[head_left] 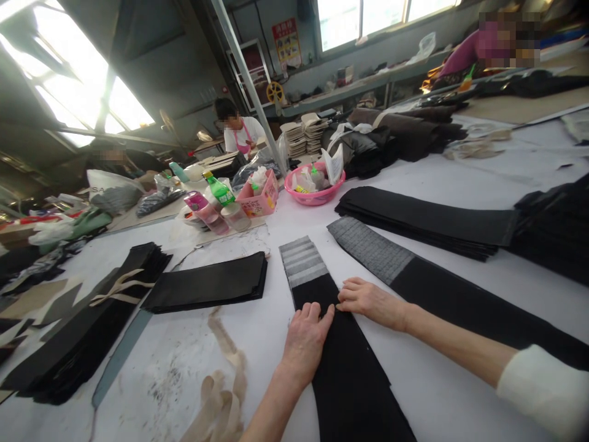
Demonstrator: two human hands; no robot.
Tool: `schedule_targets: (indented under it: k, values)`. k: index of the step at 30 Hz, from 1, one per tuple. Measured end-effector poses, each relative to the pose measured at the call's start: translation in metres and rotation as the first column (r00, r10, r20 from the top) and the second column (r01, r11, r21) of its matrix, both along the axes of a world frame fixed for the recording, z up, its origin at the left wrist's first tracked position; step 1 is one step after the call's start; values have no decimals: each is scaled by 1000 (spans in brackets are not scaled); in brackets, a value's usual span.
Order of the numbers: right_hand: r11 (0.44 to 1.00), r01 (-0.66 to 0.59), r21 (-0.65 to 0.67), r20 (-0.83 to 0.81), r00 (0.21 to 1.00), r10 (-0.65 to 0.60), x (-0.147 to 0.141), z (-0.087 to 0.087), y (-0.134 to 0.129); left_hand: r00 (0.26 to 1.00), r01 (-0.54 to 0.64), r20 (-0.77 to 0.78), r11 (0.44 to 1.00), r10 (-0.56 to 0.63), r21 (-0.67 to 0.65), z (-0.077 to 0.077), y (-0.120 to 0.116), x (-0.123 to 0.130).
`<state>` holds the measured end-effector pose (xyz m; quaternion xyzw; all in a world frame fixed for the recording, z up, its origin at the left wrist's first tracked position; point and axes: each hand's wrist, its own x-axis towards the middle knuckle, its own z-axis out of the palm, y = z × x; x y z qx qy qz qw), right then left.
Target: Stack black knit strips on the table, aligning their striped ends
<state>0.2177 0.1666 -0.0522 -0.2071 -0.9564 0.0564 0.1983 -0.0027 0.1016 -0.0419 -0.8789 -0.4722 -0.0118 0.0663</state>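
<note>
Windows [384,17] light the white counter [269,344]; a basin [317,197] stands beyond, a stack [205,282] nearer. Left hand [304,341], right hand [372,302]: fingers [352,293] bunch on the strip [359,380]; whether pinching, I can't tell.

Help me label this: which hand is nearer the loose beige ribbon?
Left: the left hand rests right of the ribbon, on a black strip; the right hand is farther right.

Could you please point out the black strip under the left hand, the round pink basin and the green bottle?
Black strip [348,356]: head view, on its plain black stretch.
Pink basin [316,199]: head view, on its front wall.
Green bottle [222,191]: head view, on its body.
</note>
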Motion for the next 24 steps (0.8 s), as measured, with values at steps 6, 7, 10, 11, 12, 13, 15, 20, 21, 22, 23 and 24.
schedule_targets:
  k: [6,7,10,11,12,13,15,20,21,22,23,24]
  values:
    - [999,9,-52,16,1000,-8,6,2,1,999,-11,-31,1000,11,-5,1,0,4]
    - [998,21,-54,18,1000,-20,6,1,0,999,-10,-35,1000,10,-1,1,0,5]
    - [997,59,-49,20,998,-58,6,-1,-1,999,-7,-53,1000,8,20,-1,-1,6]
    - [997,68,-47,20,998,-67,6,-1,-2,998,-6,-60,1000,7,26,-1,-1,6]
    - [996,71,-47,21,997,-70,6,-2,-2,998,-3,-68,1000,5,29,-1,-1,6]
    - [996,73,-48,23,997,-72,6,-2,-2,997,-2,-75,1000,5,30,-1,-1,7]
    - [996,69,-55,30,997,-67,7,-3,-2,996,-1,-89,1000,4,26,0,-1,7]
    - [992,58,-110,18,998,-57,11,-4,-4,995,-10,-104,1000,12,20,6,-2,9]
    - [988,68,-141,11,998,-67,11,-4,-4,994,-13,-105,1000,15,21,7,-3,10]
    - [980,82,-183,-4,996,-84,11,-4,-4,994,-14,-105,1000,17,21,8,-3,10]
    - [967,102,-234,-28,993,-112,11,-5,-5,994,-13,-106,1000,15,20,8,-4,11]
    - [949,124,-289,-60,987,-147,11,-5,-5,994,-10,-107,1000,12,20,9,-4,11]
